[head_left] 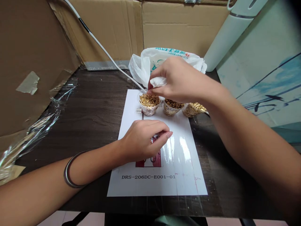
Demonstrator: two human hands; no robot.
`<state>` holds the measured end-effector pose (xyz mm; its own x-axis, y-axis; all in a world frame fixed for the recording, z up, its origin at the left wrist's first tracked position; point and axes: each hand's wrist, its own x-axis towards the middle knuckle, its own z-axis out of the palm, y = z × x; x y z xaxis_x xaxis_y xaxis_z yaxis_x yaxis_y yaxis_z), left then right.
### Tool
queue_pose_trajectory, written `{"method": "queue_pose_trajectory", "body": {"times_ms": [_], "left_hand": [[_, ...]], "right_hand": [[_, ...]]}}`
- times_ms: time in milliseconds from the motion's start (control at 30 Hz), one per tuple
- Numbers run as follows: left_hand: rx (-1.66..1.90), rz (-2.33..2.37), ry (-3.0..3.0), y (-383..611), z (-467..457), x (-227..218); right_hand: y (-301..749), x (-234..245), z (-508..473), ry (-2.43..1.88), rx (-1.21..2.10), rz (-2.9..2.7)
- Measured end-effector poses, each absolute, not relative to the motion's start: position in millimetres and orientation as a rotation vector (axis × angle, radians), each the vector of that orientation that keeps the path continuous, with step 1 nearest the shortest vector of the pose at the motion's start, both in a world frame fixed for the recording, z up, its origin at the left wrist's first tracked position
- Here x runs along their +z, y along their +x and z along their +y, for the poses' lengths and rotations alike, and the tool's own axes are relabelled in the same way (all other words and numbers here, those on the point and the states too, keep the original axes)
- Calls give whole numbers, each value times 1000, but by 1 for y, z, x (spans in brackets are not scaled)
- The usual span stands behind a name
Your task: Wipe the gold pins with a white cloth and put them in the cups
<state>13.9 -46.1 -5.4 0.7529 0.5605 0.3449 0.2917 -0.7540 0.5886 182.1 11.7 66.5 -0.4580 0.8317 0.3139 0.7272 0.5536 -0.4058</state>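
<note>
From the head camera, the right hand [178, 80] reaches across from the right side. It hangs just over the left cup [148, 108], and its fingertips are bent down to the rim. The fingers are pinched closed on a crumpled white wad [158, 82].

This cup is directly below the fingertips and is the first of three in a row that runs left to right. The middle cup [172, 109] and the right cup [193, 110] are partly hidden under the wrist. The left cup is clear and small, and it is full of thin gold pins [148, 100] that lie in every direction.

The left hand [143, 141] is closer to the body and apart from the cups. It rests on the glossy printed sheet [185, 179] on the dark table [94, 103]. Its fingers are curled shut, and I cannot tell if something small is under them. A white plastic bag [143, 64] lies behind the cups.
</note>
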Motion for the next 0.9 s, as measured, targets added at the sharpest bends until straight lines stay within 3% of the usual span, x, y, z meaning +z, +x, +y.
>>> {"method": "queue_pose_trajectory", "body": {"times_ms": [233, 500, 767, 900], "left_hand": [[710, 860, 2180, 13, -45, -1], [966, 914, 1971, 15, -47, 2], [993, 898, 1842, 16, -46, -2], [842, 852, 1977, 14, -47, 2]], "right_hand": [[188, 91, -6, -1243, 555, -2479], [192, 92, -20, -1242, 825, -2556], [199, 95, -19, -1278, 644, -2621], [214, 98, -11, -1375, 377, -2599]]}}
